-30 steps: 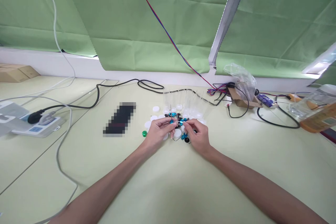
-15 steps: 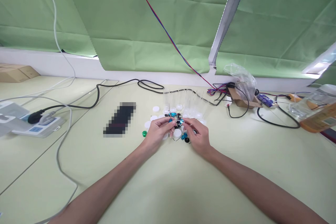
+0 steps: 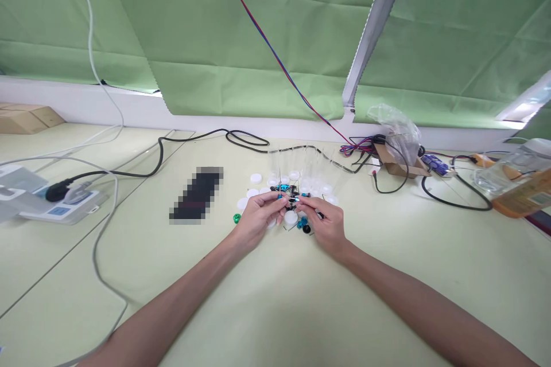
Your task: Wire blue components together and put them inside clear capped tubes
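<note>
My left hand [image 3: 257, 219] is closed in a pinch, and a thin metal rod [image 3: 279, 176] rises upright from its fingertips. Facing it, my right hand [image 3: 326, 222] pinches a small shiny blue piece [image 3: 297, 199], mostly covered by the fingers. Both sets of fingertips are close together above a cluster of small parts. Around them lie several white round caps [image 3: 291, 218], blue knobbed parts [image 3: 302, 222], a black round part [image 3: 306, 229] and a green part [image 3: 237, 218]. Clear tubes [image 3: 301, 165] stand just behind the hands.
A pixelated dark rectangle [image 3: 197, 195] lies to the left, past it a white power strip [image 3: 69, 206] with cables. Rightward are a cardboard box [image 3: 402, 167] with a plastic bag, a purple circuit board [image 3: 436, 164] and an orange-labelled bottle [image 3: 523, 194]. A black cable [image 3: 247, 140] runs along the back.
The silver piece that spanned the gap between my fingertips shows less now. My right hand has turned slightly, and the thin rod at my left fingers stands out more. Everything else stays put.
</note>
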The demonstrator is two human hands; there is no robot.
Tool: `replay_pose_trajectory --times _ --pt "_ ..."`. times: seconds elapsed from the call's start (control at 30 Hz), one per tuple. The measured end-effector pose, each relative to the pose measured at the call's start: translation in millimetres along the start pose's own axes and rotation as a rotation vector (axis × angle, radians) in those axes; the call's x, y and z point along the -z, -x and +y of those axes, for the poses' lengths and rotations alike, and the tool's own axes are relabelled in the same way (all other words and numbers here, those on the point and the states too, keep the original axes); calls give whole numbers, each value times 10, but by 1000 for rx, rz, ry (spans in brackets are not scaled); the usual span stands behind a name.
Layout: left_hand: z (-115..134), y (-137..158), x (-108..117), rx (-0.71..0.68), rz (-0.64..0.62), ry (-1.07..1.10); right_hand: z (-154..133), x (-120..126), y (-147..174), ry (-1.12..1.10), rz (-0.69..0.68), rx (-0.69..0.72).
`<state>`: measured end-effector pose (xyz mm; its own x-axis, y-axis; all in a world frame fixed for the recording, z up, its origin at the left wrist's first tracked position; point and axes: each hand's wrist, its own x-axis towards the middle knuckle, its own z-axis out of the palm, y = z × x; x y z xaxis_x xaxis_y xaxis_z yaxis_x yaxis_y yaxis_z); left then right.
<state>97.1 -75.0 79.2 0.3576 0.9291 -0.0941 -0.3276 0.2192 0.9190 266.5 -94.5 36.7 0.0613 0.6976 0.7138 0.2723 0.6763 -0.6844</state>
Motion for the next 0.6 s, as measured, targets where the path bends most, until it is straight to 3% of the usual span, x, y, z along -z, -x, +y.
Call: replay_pose_trajectory --times 0.3,0.6 --pt "-24 -6 24 -27 -22 -87 6 13 13 16 2 -58" --pt "-26 25 -16 -156 -33 -304 17 5 22 -26 3 -239"
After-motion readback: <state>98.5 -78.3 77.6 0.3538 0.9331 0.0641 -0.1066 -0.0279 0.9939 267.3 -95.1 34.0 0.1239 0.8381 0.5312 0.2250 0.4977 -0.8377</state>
